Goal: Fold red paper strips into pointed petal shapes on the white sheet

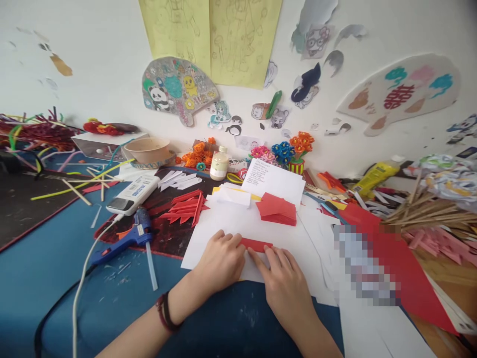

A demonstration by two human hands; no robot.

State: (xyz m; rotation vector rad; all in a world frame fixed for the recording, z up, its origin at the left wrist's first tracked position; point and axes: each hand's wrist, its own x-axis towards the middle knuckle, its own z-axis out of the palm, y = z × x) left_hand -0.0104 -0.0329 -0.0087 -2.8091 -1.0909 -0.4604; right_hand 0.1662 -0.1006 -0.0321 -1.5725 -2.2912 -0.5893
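Note:
A narrow piece of red paper [257,244], apparently folded, lies on white sheets [231,219] in front of me. My left hand [223,258] is closed, its curled fingers pressing on the paper's left end. At the right end, my right hand [285,278] holds the paper down with its fingertips, the index finger pointing along its near edge. The thumbs are mostly hidden. Just beyond my hands is a stack of red paper pieces [278,209]. Several folded red strips [185,206] sit in a pile to the left, beside cut white strips [181,180].
A blue glue gun [122,243] and a white power strip [133,194] with a cable lie on the left. Behind stand a small bottle [219,164], a bowl [147,151] and paper flowers [283,151]. Red sheets [398,258] and wooden sticks [413,214] cover the right.

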